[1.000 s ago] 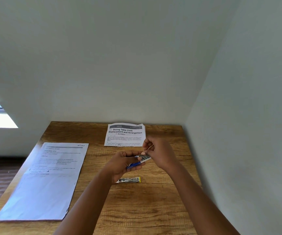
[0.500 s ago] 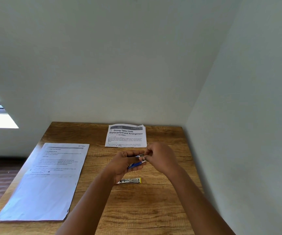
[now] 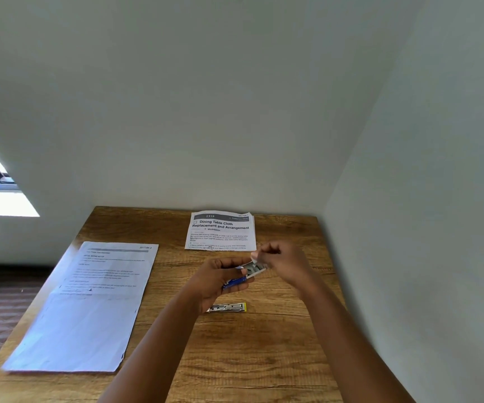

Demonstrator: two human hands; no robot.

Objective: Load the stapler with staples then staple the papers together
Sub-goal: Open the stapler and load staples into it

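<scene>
Wood-grained surface is carrying everything here. Nearest, at its left side, a stack of printed papers is lying flat. Near the middle, one strip of staples with a yellow end is lying just below the hands. Above it, the left hand is gripping one blue stapler, its metal magazine sticking out rightward. The right hand is pinching that magazine's end, fingers curled. Farther back, a second printed sheet, headed "Dining Table Cloth Replacement and Arrangement", is lying near the pale walls, which are meeting in a corner.
</scene>
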